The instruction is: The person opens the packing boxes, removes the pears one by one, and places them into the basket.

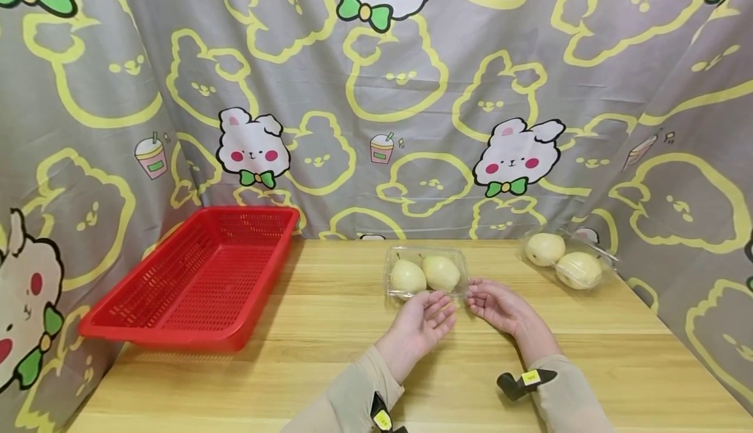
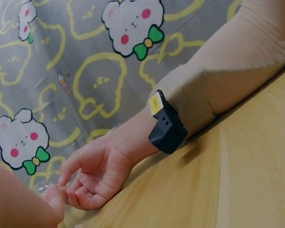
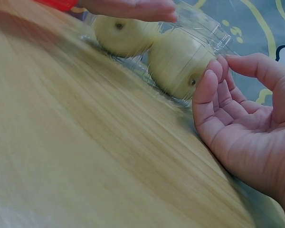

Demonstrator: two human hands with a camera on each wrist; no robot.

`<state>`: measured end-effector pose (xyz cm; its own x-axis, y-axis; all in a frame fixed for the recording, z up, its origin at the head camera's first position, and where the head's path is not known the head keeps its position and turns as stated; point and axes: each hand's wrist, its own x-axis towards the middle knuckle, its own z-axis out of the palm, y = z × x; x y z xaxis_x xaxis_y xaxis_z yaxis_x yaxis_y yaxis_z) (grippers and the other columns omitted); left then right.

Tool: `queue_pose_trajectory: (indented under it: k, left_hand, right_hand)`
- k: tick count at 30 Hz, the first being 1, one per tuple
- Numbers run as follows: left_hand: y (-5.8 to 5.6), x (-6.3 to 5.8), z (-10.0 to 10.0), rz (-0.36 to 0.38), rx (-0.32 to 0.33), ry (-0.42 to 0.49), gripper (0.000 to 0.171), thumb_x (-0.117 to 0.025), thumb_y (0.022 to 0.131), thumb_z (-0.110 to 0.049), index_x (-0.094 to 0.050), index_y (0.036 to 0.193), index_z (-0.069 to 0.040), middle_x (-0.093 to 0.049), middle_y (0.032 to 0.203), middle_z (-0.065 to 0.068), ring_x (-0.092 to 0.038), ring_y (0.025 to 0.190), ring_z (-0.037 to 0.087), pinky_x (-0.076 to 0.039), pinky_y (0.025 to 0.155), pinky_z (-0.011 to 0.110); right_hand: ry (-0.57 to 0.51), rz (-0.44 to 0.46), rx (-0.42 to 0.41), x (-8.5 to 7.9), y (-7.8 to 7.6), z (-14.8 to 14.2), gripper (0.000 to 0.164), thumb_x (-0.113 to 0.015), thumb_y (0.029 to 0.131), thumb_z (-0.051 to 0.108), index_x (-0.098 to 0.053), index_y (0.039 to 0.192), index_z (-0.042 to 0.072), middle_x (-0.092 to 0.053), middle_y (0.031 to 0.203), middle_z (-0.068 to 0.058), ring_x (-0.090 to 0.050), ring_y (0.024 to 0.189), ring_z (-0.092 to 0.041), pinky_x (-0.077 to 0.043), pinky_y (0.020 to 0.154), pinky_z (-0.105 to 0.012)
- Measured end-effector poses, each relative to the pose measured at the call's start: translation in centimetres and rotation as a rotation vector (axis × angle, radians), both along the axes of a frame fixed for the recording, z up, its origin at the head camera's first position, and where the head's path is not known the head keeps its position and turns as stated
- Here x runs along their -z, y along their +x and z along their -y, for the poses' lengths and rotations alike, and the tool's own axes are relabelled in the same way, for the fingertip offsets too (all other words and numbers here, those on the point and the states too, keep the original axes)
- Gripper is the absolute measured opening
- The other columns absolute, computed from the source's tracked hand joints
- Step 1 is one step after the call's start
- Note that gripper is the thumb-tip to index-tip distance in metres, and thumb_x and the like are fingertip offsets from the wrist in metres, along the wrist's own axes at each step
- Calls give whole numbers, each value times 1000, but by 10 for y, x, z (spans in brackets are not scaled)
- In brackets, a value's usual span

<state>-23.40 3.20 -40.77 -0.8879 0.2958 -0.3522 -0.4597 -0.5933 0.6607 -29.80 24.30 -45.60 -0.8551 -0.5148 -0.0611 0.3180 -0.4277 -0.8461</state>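
The right hand [image 1: 500, 310] pinches the edge of a clear box [image 1: 426, 250] between thumb and fingertips. The left hand [image 1: 420, 325] is relaxed, its fingers loosely bent just in front of the box; whether it touches the plastic, I cannot tell. The box sits on the worktop [image 1: 329, 354], just left of the right hand and beyond the left one, and has two pears [image 1: 441, 273] in it, side by side. A second box [image 1: 595, 248] lies beyond and to the right of the right hand, also with two pears. Well to the left of the left hand stands a red basket [image 1: 235, 336] with slotted sides. The head view shows stems on the pears; the right wrist view shows their dark pits instead. The left wrist view catches a black device [image 2: 168, 128] on the right wrist.
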Motion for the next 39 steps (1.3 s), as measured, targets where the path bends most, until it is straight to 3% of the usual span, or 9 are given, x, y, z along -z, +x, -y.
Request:
queue_pose_trajectory:
  k: [7, 17, 24, 33, 39]
  left_hand:
    - [1, 0, -1, -3, -30, 14, 50, -47, 95, -14, -41, 139, 9, -43, 146, 23, -48, 129, 30, -39, 111, 42]
    - [-4, 10, 4, -31, 33, -87, 43, -55, 96, -21, -51, 134, 1, -56, 137, 15, -48, 130, 37, -43, 108, 46]
    - [-7, 14, 6, -74, 2, -190, 34, -61, 93, -22, -62, 121, -3, -71, 112, 5, -63, 108, 27, -54, 91, 39]
    - [-9, 15, 8, -109, -57, -281, 27, -60, 94, -23, -66, 110, -3, -74, 95, 1, -69, 87, 17, -58, 79, 36]
    - [-12, 17, 7, -116, -89, -274, 22, -58, 95, -19, -66, 105, -2, -75, 97, 4, -70, 84, 13, -57, 74, 31]
  right_hand:
    - [9, 6, 7, -1, 0, 2, 31, -30, 102, -2, -58, 99, 12, -67, 82, 2, -64, 78, -7, -53, 74, -20]
    - [42, 23, 37, -2, 0, 7, 29, -32, 101, -1, -58, 96, 12, -68, 80, 3, -63, 76, -6, -53, 72, -20]
    - [57, 13, 17, -3, 1, 12, 25, -35, 101, -1, -57, 99, 11, -68, 81, 3, -64, 77, -7, -54, 74, -20]
    - [79, 19, 26, -4, 1, 19, 25, -37, 100, -2, -58, 97, 12, -68, 81, 2, -64, 76, -8, -55, 74, -21]
    - [115, 0, 37, -8, 3, 22, 27, -36, 100, -1, -58, 95, 13, -67, 80, 3, -64, 75, -8, -54, 72, -21]
